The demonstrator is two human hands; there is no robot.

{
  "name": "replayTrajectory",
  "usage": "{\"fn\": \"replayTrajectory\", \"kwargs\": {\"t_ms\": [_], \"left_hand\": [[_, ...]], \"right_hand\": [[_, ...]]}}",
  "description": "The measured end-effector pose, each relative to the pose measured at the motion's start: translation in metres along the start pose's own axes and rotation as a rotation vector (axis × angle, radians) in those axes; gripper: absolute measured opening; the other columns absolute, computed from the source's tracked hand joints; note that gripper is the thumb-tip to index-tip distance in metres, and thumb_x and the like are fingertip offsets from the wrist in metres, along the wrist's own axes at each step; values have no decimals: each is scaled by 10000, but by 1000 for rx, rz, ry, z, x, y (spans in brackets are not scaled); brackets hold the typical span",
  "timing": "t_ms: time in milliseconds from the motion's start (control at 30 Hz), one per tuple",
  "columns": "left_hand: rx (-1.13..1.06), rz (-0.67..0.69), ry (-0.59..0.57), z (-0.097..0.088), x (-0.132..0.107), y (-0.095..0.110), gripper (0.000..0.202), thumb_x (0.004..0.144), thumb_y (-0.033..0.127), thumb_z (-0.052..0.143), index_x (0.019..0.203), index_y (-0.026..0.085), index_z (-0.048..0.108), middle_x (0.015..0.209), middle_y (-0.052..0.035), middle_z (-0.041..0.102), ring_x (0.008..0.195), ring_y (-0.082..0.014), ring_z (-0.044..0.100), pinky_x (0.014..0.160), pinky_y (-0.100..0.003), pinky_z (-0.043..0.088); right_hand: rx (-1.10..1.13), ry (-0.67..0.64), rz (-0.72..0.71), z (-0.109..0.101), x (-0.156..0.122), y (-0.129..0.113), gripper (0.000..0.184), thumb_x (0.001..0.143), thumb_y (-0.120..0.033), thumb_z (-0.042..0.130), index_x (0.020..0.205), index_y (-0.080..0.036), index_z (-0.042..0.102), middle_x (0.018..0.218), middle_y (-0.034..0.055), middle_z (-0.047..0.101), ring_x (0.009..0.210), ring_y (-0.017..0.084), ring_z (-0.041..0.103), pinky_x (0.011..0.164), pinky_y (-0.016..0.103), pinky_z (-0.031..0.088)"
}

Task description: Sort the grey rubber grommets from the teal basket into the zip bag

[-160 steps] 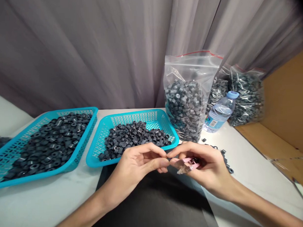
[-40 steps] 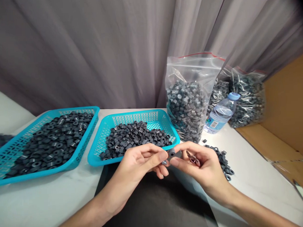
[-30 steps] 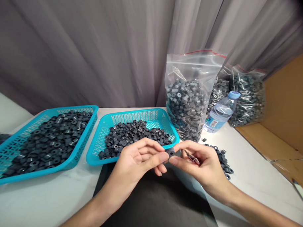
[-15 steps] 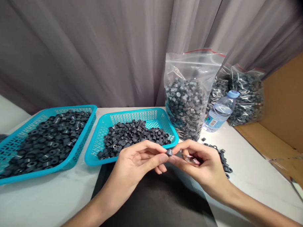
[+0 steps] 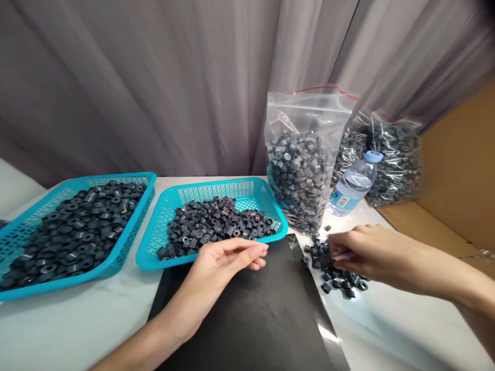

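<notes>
White tabletop (image 5: 73,316) — blue baskets (image 5: 150,262), black mat (image 5: 252,315), loose pieces (image 5: 322,256), bottle (image 5: 349,190), bag (image 5: 298,167)

A single head-worn camera looks forward and down from above and behind the fingers (image 5: 238,244), near enough to take in both forearms (image 5: 159,333) (cropped at the frame's edges) and, beyond those fingers, the curtain (image 5: 146,86).

2 baskets (image 5: 151,243) sit beyond the left hand (image 5: 231,256), 1 black sheet (image 5: 244,326) beneath. 3 bags (image 5: 296,173) and 1 bottle (image 5: 350,187) stand past the right hand (image 5: 363,249).

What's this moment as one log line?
left hand: pinched, over mat | right hand: curled, at loose pieces | baskets: holding pieces | bottle: capped
</notes>
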State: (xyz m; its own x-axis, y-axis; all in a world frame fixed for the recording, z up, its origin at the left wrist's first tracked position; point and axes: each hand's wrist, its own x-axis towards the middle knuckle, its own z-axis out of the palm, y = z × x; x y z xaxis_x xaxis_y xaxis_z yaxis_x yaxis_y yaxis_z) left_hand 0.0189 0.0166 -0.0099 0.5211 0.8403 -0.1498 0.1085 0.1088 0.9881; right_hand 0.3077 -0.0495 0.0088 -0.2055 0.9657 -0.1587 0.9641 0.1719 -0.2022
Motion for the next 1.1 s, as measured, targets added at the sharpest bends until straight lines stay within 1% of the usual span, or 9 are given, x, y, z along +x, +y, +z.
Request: {"fn": "replayTrajectory", "kwargs": {"t_ms": [67, 133, 300, 467, 533, 633, 733, 900, 1100], "left_hand": [[-35, -19, -19, 2, -3, 2, 306, 865, 434, 722, 1053, 201, 789, 964, -64, 778, 940, -198, 684, 926, -304, 504], [-75, -43, -38, 4, -5, 3, 341, 872, 434, 717, 1122, 210, 773, 1026, -68, 779, 995, -206, 687, 977, -318, 494], [-170, -109, -67, 9, -9, 5, 343, 920, 433, 663, 1188, 237, 748, 1168, -55, 759, 1147, -205, 666, 1057, -300, 465], [-197, -84, -120, 11, -10, 6, 322, 921, 374, 682, 1212, 241, 724, 1161, -43, 760, 1115, -177, 683, 1017, -259, 488], [-221, -59, -135, 12, -9, 8, 320, 917, 339, 694, 1222, 241, 705, 1173, -39, 754, 1082, -161, 694, 993, -243, 496], [-269, -34, -152, 13, -9, 10, 270, 907, 291, 713, 1167, 218, 691, 1177, -41, 746, 1054, -142, 699, 979, -226, 495], [-315, -24, -156, 15, -9, 9, 205, 907, 260, 714, 1098, 202, 664, 1127, -36, 753, 1039, -134, 701, 965, -218, 495], [-333, -20, -158, 17, -10, 5, 213, 914, 259, 704, 1109, 181, 672, 1090, -58, 760, 1052, -161, 703, 978, -245, 498], [-366, -24, -171, 19, -10, 4, 240, 934, 286, 678, 1146, 192, 739, 1158, -71, 761, 1082, -165, 701, 1003, -257, 505]], "right_hand": [[-162, -58, 67, 4, -1, 12, 124, 871, -178, 598, 750, -203, 590, 736, 27, 631, 682, 186, 558, 619, 290, 312], [-210, -108, 123, 7, 2, 13, 72, 860, -185, 624, 789, -201, 628, 793, 54, 664, 756, 227, 607, 657, 307, 337], [-66, -112, 114, 1, 3, 10, 135, 839, -325, 709, 775, -225, 646, 767, 30, 656, 732, 216, 589, 642, 297, 353], [59, -15, 61, -8, 1, 13, 313, 843, -473, 709, 717, -223, 568, 656, -1, 598, 608, 165, 492, 555, 268, 310], [144, 77, -1, -11, 3, 4, 285, 891, -428, 654, 734, -223, 533, 624, -18, 561, 567, 140, 433, 525, 259, 286], [395, 198, -131, -11, 6, -19, 63, 898, -229, 589, 843, -224, 559, 651, -30, 555, 571, 120, 409, 516, 241, 294], [654, 227, -228, -4, 10, -42, 123, 862, -123, 578, 943, -213, 603, 631, -45, 514, 559, 107, 377, 506, 232, 283], [853, 241, -279, 14, 19, -56, 124, 893, -141, 596, 1000, -193, 630, 591, -76, 368, 541, 92, 306, 506, 236, 243], [979, 258, -267, 21, 23, -55, 117, 914, -191, 620, 1030, -192, 630, 608, -85, 320, 549, 91, 282, 522, 241, 239]]}}
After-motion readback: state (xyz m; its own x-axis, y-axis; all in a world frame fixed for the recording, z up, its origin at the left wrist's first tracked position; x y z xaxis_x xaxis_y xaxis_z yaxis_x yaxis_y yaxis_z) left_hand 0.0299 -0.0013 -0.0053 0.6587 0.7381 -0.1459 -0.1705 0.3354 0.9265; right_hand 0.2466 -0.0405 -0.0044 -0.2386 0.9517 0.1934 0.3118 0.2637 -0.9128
